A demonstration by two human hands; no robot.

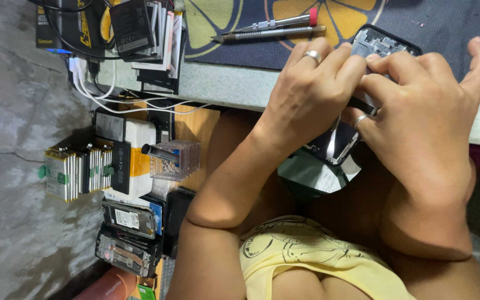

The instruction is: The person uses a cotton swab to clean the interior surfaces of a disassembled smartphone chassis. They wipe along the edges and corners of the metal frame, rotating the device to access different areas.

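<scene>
1. Head view: both hands close on an opened phone [381, 41] with its inner boards bare, propped over the table's edge [223, 86].
2. The left hand [306, 94] clasps the phone's near side, fingers curled over it.
3. The right hand [423, 111] pinches at a dark part just beside the left fingertips. What it pinches is hidden.
4. Judged step: working a part inside the phone. A further move calls for a steady left hold and a fine pinch.
5. Two screwdrivers [276, 25] lie just beyond the grip, untouched.

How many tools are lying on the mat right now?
2: a red-capped screwdriver and a grey tool just below it, side by side on the mat. Hands may hide more.
</scene>
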